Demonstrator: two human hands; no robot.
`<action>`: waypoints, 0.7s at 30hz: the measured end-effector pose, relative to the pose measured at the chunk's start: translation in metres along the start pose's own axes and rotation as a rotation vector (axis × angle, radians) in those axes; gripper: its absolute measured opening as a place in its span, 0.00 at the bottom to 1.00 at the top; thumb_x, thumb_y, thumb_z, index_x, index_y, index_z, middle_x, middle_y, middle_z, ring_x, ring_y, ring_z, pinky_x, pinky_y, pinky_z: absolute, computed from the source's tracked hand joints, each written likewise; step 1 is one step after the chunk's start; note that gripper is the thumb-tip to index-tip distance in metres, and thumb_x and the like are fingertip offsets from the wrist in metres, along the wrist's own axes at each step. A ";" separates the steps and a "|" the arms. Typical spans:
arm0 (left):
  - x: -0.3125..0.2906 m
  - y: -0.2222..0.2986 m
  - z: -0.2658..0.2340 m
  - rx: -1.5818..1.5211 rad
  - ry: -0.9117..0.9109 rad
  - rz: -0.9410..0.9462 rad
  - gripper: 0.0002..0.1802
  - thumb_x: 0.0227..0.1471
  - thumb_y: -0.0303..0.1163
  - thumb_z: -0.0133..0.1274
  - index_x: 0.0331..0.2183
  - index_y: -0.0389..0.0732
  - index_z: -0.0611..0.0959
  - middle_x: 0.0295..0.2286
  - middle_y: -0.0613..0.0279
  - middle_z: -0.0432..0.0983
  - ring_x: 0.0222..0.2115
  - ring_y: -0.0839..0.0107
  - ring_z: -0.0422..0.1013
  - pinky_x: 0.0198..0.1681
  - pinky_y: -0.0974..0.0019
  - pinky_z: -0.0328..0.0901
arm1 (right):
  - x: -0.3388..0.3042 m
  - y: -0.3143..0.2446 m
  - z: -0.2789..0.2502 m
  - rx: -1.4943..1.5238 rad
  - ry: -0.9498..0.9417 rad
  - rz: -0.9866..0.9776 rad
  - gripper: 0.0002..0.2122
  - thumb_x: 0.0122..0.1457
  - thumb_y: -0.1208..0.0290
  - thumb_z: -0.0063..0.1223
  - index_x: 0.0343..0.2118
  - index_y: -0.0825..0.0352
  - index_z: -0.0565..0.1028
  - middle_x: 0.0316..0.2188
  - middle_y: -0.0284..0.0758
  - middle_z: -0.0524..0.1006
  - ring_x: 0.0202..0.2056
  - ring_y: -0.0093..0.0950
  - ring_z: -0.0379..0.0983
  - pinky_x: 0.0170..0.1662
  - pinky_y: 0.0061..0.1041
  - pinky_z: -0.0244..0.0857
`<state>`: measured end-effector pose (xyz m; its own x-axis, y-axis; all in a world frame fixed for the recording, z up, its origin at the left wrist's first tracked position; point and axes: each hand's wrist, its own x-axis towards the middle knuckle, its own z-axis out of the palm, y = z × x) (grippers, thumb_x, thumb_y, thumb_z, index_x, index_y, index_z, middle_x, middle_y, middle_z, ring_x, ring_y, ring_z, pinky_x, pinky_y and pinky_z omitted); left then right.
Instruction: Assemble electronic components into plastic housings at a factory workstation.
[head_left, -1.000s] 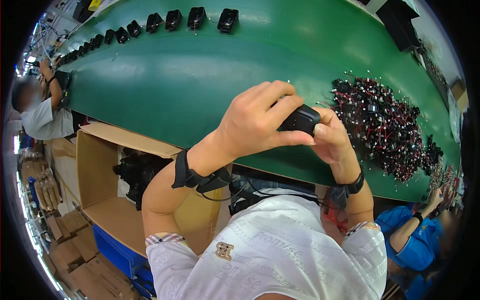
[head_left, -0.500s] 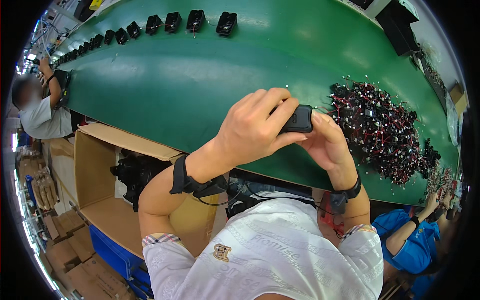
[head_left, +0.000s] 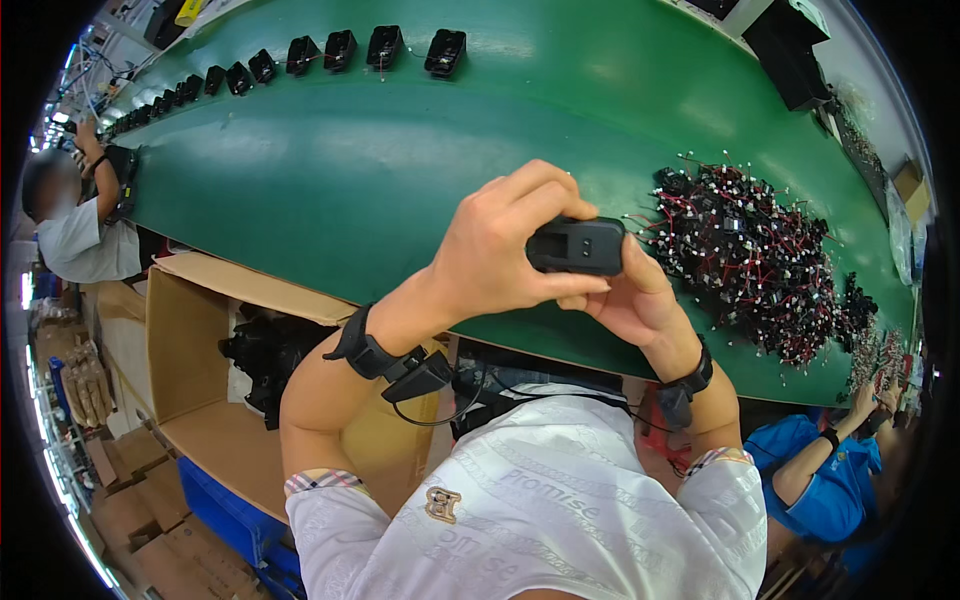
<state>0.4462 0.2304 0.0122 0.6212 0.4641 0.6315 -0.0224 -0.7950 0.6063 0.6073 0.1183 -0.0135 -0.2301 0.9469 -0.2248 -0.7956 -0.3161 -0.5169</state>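
Mid-frame, above the green belt [head_left: 330,180], the left hand [head_left: 500,255] grips a small black housing [head_left: 577,246] from above; the right hand [head_left: 625,300] seems to cradle it underneath, beside a pile of wired parts [head_left: 760,260].

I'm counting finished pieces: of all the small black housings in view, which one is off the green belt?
The black housing gripped between the left hand and right hand, above the green belt. The row of housings lies on the belt's far edge.

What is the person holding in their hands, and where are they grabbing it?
A small black plastic housing. The left hand grips its left end, fingers over the top; the right hand supports it from below at the right end.
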 end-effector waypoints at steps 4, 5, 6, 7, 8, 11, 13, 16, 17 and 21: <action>-0.004 -0.005 -0.002 0.050 0.000 -0.061 0.24 0.27 0.38 0.70 0.30 0.39 0.78 0.29 0.60 0.73 0.26 0.59 0.73 0.28 0.62 0.69 | 0.008 -0.005 0.006 -0.323 0.100 -0.114 0.19 0.62 0.57 0.47 0.42 0.71 0.72 0.36 0.35 0.76 0.37 0.23 0.75 0.44 0.27 0.72; -0.003 -0.004 -0.002 0.087 0.019 -0.061 0.24 0.28 0.39 0.70 0.29 0.39 0.78 0.29 0.60 0.73 0.26 0.60 0.73 0.28 0.63 0.70 | 0.008 -0.008 0.009 -0.324 0.093 -0.115 0.17 0.62 0.59 0.46 0.43 0.71 0.72 0.36 0.34 0.77 0.37 0.21 0.75 0.44 0.25 0.72; -0.003 -0.001 -0.002 0.088 0.022 -0.058 0.24 0.28 0.39 0.70 0.29 0.39 0.78 0.29 0.60 0.73 0.26 0.60 0.73 0.28 0.63 0.70 | 0.008 -0.010 0.007 -0.328 0.091 -0.117 0.17 0.62 0.59 0.46 0.43 0.71 0.72 0.36 0.34 0.77 0.37 0.21 0.75 0.44 0.25 0.72; -0.003 0.002 -0.003 0.091 0.004 -0.077 0.24 0.28 0.39 0.71 0.29 0.38 0.79 0.29 0.59 0.74 0.26 0.62 0.73 0.29 0.65 0.70 | 0.007 -0.013 0.003 -0.348 0.076 -0.114 0.18 0.62 0.58 0.47 0.43 0.71 0.72 0.37 0.34 0.76 0.38 0.22 0.75 0.45 0.26 0.71; -0.004 0.004 -0.003 0.096 -0.013 -0.096 0.25 0.29 0.38 0.72 0.29 0.36 0.79 0.29 0.58 0.75 0.26 0.65 0.74 0.30 0.68 0.71 | 0.006 -0.015 0.001 -0.367 0.060 -0.111 0.18 0.62 0.58 0.47 0.43 0.71 0.72 0.38 0.35 0.76 0.38 0.22 0.74 0.46 0.27 0.71; -0.006 0.003 0.001 0.063 0.004 -0.108 0.24 0.29 0.38 0.72 0.29 0.36 0.79 0.28 0.58 0.74 0.26 0.66 0.74 0.29 0.68 0.71 | 0.004 -0.010 0.013 -0.220 0.077 -0.076 0.19 0.62 0.56 0.47 0.45 0.70 0.71 0.40 0.35 0.75 0.41 0.24 0.74 0.47 0.29 0.70; -0.005 -0.001 0.004 0.040 0.040 -0.072 0.24 0.29 0.40 0.71 0.28 0.37 0.79 0.28 0.60 0.73 0.25 0.64 0.73 0.28 0.66 0.70 | 0.004 -0.007 0.014 -0.202 0.093 -0.077 0.20 0.62 0.56 0.47 0.46 0.69 0.71 0.40 0.35 0.75 0.42 0.24 0.73 0.48 0.30 0.69; -0.006 0.002 0.004 0.021 0.070 -0.046 0.24 0.29 0.40 0.71 0.28 0.37 0.79 0.28 0.60 0.73 0.25 0.65 0.73 0.28 0.67 0.70 | 0.002 -0.003 0.014 -0.156 0.098 -0.080 0.21 0.62 0.55 0.47 0.48 0.69 0.70 0.41 0.36 0.75 0.42 0.25 0.73 0.48 0.30 0.69; -0.006 0.003 0.003 0.026 0.066 -0.053 0.24 0.28 0.38 0.72 0.29 0.36 0.80 0.29 0.59 0.74 0.26 0.68 0.73 0.29 0.70 0.70 | 0.001 -0.002 0.014 -0.129 0.085 -0.083 0.21 0.62 0.55 0.47 0.48 0.68 0.69 0.41 0.36 0.74 0.42 0.25 0.73 0.48 0.30 0.69; -0.004 0.001 -0.003 0.043 0.108 -0.024 0.25 0.28 0.37 0.73 0.29 0.36 0.80 0.29 0.59 0.74 0.27 0.68 0.73 0.30 0.69 0.70 | 0.007 -0.011 0.023 -0.183 0.080 -0.082 0.20 0.61 0.56 0.48 0.45 0.70 0.71 0.40 0.36 0.75 0.40 0.24 0.74 0.47 0.28 0.70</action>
<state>0.4411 0.2290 0.0118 0.5328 0.5209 0.6670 0.0265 -0.7980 0.6021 0.6020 0.1296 0.0094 -0.1178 0.9644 -0.2368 -0.6929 -0.2506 -0.6761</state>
